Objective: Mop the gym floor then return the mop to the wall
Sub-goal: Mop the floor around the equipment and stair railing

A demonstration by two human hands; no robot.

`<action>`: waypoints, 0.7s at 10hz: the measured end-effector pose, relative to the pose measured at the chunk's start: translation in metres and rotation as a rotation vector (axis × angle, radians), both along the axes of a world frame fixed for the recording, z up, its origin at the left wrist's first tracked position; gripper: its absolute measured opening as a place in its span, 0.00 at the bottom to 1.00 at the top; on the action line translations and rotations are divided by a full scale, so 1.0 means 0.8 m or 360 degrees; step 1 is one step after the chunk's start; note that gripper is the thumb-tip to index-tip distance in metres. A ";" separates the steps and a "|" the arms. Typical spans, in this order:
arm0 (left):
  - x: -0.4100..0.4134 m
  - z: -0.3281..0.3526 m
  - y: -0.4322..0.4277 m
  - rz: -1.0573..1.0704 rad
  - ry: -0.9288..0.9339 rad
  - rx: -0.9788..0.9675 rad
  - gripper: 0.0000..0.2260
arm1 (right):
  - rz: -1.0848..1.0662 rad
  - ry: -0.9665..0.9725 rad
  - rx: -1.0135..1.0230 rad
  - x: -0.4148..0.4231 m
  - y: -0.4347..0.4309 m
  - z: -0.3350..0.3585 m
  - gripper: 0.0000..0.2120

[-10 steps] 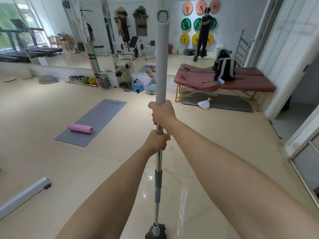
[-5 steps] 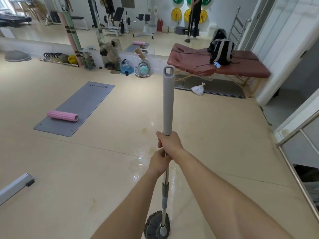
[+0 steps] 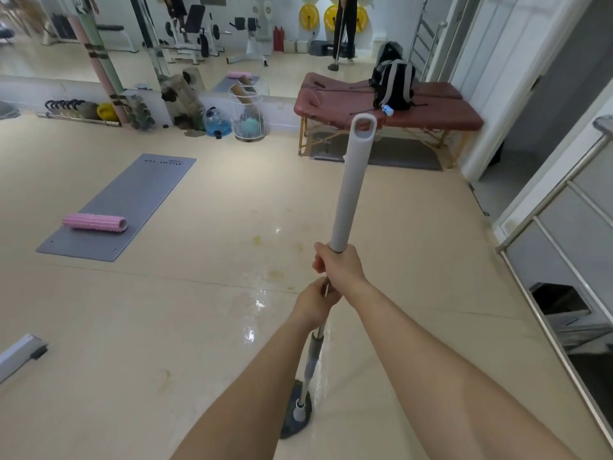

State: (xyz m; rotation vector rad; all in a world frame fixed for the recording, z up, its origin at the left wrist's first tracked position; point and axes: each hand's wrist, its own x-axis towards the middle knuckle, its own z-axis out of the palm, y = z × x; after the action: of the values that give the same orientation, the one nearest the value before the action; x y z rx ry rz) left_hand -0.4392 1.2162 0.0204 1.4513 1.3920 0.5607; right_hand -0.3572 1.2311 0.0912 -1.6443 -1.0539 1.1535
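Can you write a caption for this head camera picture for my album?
Mopping time: right hand above left hand, gripping the mop on the shiny floor.

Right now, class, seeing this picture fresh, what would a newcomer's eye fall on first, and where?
The long grey mop handle rises up the centre, gripped by the right hand just above the left hand, its dark grey mop head on the glossy beige floor below. At left a pink ridged foam roller lies on a grey exercise mat; at the back right a black backpack sits on a maroon padded massage table.
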 end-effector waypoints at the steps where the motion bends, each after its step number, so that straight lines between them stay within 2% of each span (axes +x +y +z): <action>1: 0.047 -0.001 -0.048 -0.0070 0.0065 0.0021 0.09 | -0.0051 -0.0079 -0.0003 0.055 -0.057 -0.004 0.11; 2: 0.103 -0.008 -0.101 -0.0138 0.0127 0.0030 0.04 | -0.0136 -0.0515 -0.0231 0.119 -0.125 0.001 0.20; 3: 0.162 -0.021 -0.147 -0.0245 0.0197 0.0071 0.08 | 0.0112 -0.0702 -0.0785 0.182 -0.199 0.002 0.26; 4: 0.217 -0.018 -0.196 -0.0407 0.0209 -0.0029 0.14 | 0.0591 -0.0653 -0.1207 0.227 -0.266 -0.004 0.29; 5: 0.275 -0.054 -0.228 -0.0493 0.0220 -0.0238 0.18 | 0.0638 -0.1037 -0.0820 0.256 -0.307 -0.007 0.18; 6: 0.299 -0.063 -0.264 -0.0541 0.0294 -0.0177 0.24 | 0.0441 -0.1803 -0.0133 0.284 -0.319 -0.008 0.13; 7: 0.306 -0.041 -0.300 -0.0590 0.0254 -0.0182 0.20 | 0.0767 -0.2299 -0.0156 0.316 -0.325 -0.020 0.10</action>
State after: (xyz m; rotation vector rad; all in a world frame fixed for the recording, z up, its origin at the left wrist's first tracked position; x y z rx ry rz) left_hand -0.1945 0.9765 -0.0127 1.6368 1.2117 0.1299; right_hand -0.1046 0.9715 0.0756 -2.3607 -2.3634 0.0478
